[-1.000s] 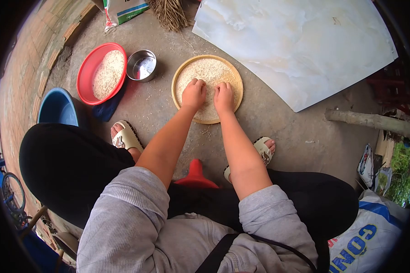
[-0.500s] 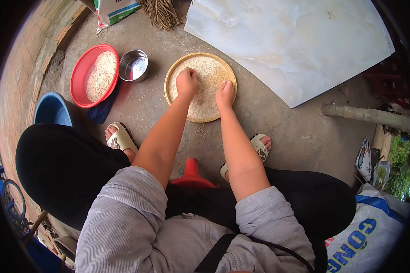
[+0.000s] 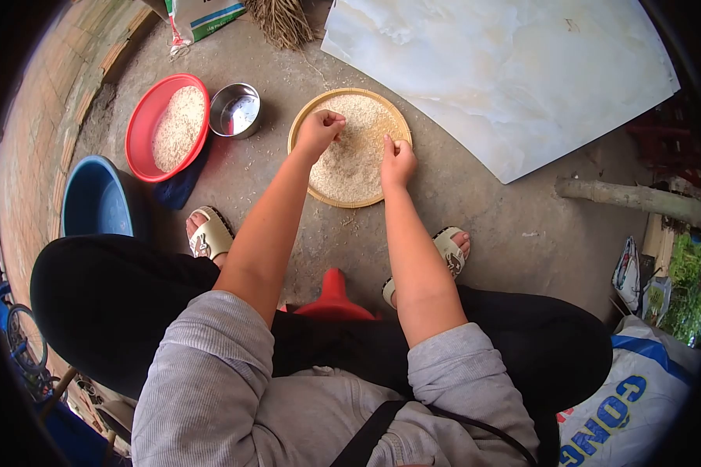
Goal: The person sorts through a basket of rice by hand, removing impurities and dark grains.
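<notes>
A round woven tray (image 3: 294,134) lies on the concrete floor, filled with pale rice grains (image 3: 350,180) and a yellower patch toward its upper right. My left hand (image 3: 319,134) is over the tray's left part, thumb and fingertips pinched together. Whatever is between those fingertips is too small to make out. At the tray's right edge, my right hand (image 3: 398,162) is closed around the rim, thumb on the inner side. Its other fingers are partly hidden.
On the left stand a red basin (image 3: 139,140) of grain, a metal bowl (image 3: 235,110) and a blue tub (image 3: 93,198). A marbled panel (image 3: 506,78) lies upper right, a wooden pole (image 3: 631,200) below it. A red stool (image 3: 333,296) shows between my legs.
My left hand has lifted slightly, its pinched fingertips now pointing right over the grain. My right hand has shifted right onto the tray's rim. The whole view has moved a little.
</notes>
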A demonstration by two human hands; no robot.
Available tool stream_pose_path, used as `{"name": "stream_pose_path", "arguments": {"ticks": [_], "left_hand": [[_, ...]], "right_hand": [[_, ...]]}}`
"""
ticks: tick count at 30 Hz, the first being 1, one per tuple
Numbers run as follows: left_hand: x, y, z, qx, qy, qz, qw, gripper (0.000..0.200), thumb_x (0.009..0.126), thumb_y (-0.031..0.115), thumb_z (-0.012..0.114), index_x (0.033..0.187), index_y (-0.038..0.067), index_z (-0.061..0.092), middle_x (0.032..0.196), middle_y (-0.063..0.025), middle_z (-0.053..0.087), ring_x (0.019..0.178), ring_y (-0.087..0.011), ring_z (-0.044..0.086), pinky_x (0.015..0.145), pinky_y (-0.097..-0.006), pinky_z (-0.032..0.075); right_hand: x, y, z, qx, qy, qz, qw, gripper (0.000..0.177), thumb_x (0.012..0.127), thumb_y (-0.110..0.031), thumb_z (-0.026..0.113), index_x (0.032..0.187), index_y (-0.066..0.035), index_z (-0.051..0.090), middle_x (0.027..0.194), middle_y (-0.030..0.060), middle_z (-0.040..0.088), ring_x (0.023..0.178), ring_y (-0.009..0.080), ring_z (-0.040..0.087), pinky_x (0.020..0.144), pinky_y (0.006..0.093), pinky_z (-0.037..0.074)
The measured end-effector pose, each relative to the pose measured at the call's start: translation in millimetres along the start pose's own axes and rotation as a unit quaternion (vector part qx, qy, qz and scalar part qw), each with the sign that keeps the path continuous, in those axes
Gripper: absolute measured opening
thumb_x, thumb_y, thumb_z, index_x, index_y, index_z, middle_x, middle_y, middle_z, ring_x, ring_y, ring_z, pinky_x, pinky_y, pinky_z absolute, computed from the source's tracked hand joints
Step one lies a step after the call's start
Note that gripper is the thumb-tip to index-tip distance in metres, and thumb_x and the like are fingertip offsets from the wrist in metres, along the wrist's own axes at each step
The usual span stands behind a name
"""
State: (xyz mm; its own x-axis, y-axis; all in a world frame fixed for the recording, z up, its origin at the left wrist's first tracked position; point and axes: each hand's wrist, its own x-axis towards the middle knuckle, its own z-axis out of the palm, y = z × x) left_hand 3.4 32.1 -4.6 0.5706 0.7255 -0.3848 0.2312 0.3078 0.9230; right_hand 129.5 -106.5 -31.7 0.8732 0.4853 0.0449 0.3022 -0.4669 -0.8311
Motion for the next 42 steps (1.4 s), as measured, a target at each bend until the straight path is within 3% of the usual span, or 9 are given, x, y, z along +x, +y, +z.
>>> {"name": "stream_pose_path", "arguments": {"ticks": [2, 4, 9, 12, 26, 31, 34, 36, 42], "left_hand": [[-6.8, 6.5, 9.2, -0.043, -0.008, -0.026, 0.999, 0.01, 0.088, 0.008, 0.062, 0.093, -0.001, 0.061, 0.079, -0.0043, 0.061, 0.066, -0.01, 0.057, 0.06, -0.0253, 0.05], [-10.1, 12.8, 19.3, -0.094, -0.024, -0.042, 0.994, 0.008, 0.087, 0.008, 0.062, 0.087, 0.0, 0.061, 0.077, -0.0047, 0.062, 0.063, -0.0103, 0.057, 0.058, -0.0246, 0.049], [-12.7, 33.1, 41.3, 0.0, -0.084, 0.057, 0.995, 0.011, 0.083, 0.011, 0.066, 0.089, 0.003, 0.063, 0.078, -0.0036, 0.062, 0.068, -0.0133, 0.059, 0.065, -0.0265, 0.049], [-15.0, 40.4, 43.0, 0.29, 0.018, 0.24, 0.926, 0.011, 0.075, 0.013, 0.069, 0.083, 0.006, 0.067, 0.082, -0.009, 0.065, 0.068, -0.0242, 0.061, 0.066, -0.0332, 0.05], [-25.7, -26.5, 60.5, 0.407, 0.037, 0.24, 0.88, 0.015, 0.077, 0.016, 0.066, 0.087, 0.006, 0.065, 0.086, -0.0117, 0.06, 0.087, -0.0299, 0.06, 0.076, -0.0392, 0.049], [-17.1, -29.4, 63.5, 0.433, 0.062, 0.201, 0.877, 0.011, 0.079, 0.015, 0.062, 0.085, 0.006, 0.063, 0.092, -0.0115, 0.062, 0.092, -0.03, 0.059, 0.079, -0.0404, 0.049], [-14.2, -18.7, 58.3, 0.355, 0.084, 0.171, 0.915, 0.009, 0.082, 0.012, 0.062, 0.085, 0.005, 0.063, 0.087, -0.0118, 0.063, 0.08, -0.0256, 0.062, 0.073, -0.0367, 0.051], [-8.1, -10.6, 49.8, 0.142, 0.077, 0.013, 0.987, 0.008, 0.086, 0.01, 0.061, 0.087, 0.002, 0.061, 0.083, -0.0081, 0.063, 0.074, -0.0178, 0.063, 0.068, -0.0301, 0.051], [4.7, -7.8, 20.8, -0.139, 0.084, -0.001, 0.987, 0.012, 0.085, 0.008, 0.064, 0.09, 0.0, 0.058, 0.084, -0.0056, 0.061, 0.069, -0.0148, 0.06, 0.067, -0.0261, 0.051]], "right_hand": [[3.1, -1.4, 4.5, 0.051, 0.018, 0.023, 0.998, 0.029, 0.086, -0.022, 0.065, 0.07, 0.0, 0.059, 0.058, 0.0097, 0.056, 0.053, 0.0225, 0.054, 0.057, 0.0344, 0.046], [8.5, -10.8, 3.5, 0.301, -0.095, 0.231, 0.921, 0.017, 0.089, -0.017, 0.063, 0.081, -0.001, 0.062, 0.069, 0.0037, 0.059, 0.061, 0.0147, 0.056, 0.061, 0.0277, 0.049], [20.9, -21.7, 5.8, 0.454, -0.202, 0.374, 0.783, 0.019, 0.092, -0.014, 0.057, 0.102, 0.002, 0.059, 0.093, 0.0094, 0.06, 0.084, 0.0189, 0.061, 0.078, 0.0332, 0.053], [27.0, -19.9, 4.0, 0.534, -0.193, 0.41, 0.713, 0.021, 0.094, -0.016, 0.053, 0.103, 0.003, 0.057, 0.094, 0.011, 0.06, 0.09, 0.0221, 0.059, 0.081, 0.0349, 0.052], [35.2, -3.4, -17.2, 0.418, -0.124, 0.339, 0.834, 0.02, 0.091, -0.014, 0.054, 0.094, 0.005, 0.06, 0.081, 0.0104, 0.062, 0.072, 0.0211, 0.062, 0.07, 0.0333, 0.053], [22.3, 2.9, -11.5, 0.255, -0.111, 0.23, 0.933, 0.023, 0.09, -0.018, 0.056, 0.088, 0.004, 0.062, 0.071, 0.008, 0.06, 0.067, 0.0168, 0.06, 0.062, 0.0319, 0.051], [18.3, 3.2, -20.2, -0.015, -0.076, 0.041, 0.996, 0.02, 0.086, -0.017, 0.061, 0.084, 0.002, 0.064, 0.066, 0.0081, 0.059, 0.062, 0.0158, 0.058, 0.058, 0.033, 0.047], [11.0, 3.6, -24.5, -0.039, -0.07, -0.022, 0.997, 0.017, 0.083, -0.016, 0.063, 0.083, 0.001, 0.065, 0.067, 0.0088, 0.058, 0.061, 0.0178, 0.057, 0.058, 0.0337, 0.046], [-9.2, 9.6, -30.4, -0.117, -0.144, -0.134, 0.973, 0.014, 0.08, -0.015, 0.065, 0.087, -0.002, 0.065, 0.086, 0.0138, 0.061, 0.081, 0.0332, 0.06, 0.072, 0.0391, 0.049]]}}
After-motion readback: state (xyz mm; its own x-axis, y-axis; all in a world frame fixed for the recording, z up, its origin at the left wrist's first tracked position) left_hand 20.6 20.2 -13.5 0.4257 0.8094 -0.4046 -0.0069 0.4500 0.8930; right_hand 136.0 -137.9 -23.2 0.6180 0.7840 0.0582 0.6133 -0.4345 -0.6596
